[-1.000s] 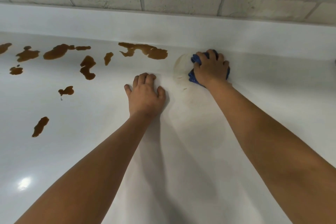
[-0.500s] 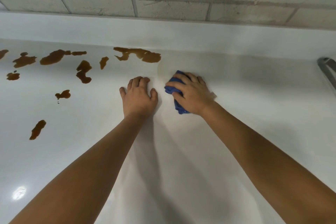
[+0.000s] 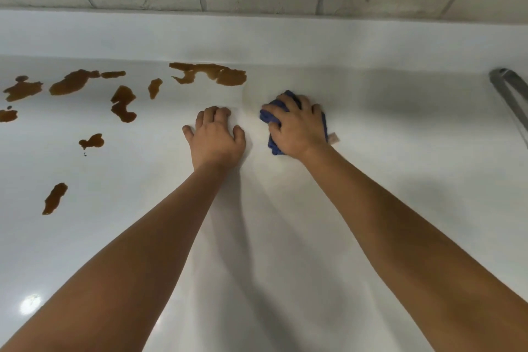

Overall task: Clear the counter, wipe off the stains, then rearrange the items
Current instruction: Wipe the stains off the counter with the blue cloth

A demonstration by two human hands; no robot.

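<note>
- Far left: scattered brown liquid stains (image 3: pixel 73 86) on the glossy white counter (image 3: pixel 400 180), several blotches plus a lone streak nearer the front edge (image 3: pixel 54 198).
- Left of centre, by the back edge: the long brown stain (image 3: pixel 217 74), its long axis running left-right along the upstand.
- Centre: left hand (image 3: pixel 217 137) rests palm-down on the counter, fingers slightly curled at the tips and holding nothing (looks like bracing).
- Just right of it: right hand (image 3: pixel 297 128) presses down on the bunched blue cleaning cloth (image 3: pixel 274 134), fingers curled over the top and gripping it; cloth touches the counter, pale tag sticking out on its right.
- Key relation: the long stain lies up and to the left of the cloth, near but not touching; the right hand is the nearer one and has the cloth.
- Judgement: wiping step in hand; the right side looks clean, everything left of the hands is not yet wiped.
- Far right edge: grey metal piece (image 3: pixel 511 91), cannot tell what.
</note>
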